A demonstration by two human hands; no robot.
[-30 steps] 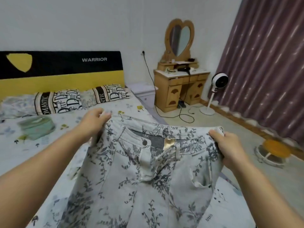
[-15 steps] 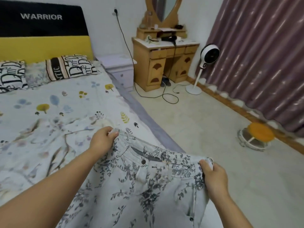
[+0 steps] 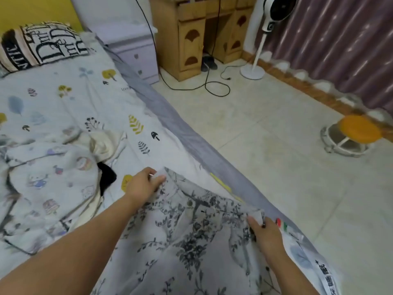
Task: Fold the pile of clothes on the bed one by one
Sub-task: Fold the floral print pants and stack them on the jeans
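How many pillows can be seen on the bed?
1: a black-and-white lettered pillow lies at the head of the bed, top left. More may be hidden beyond the frame's left edge.

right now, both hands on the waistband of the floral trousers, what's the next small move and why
Probably lower the waistband onto the bed sheet and smooth it flat. The left hand and right hand each pinch one corner of the floral trousers, the waist is spread wide with the front button up, and the fabric lies close to the bed edge, so it looks ready to lay out before folding.
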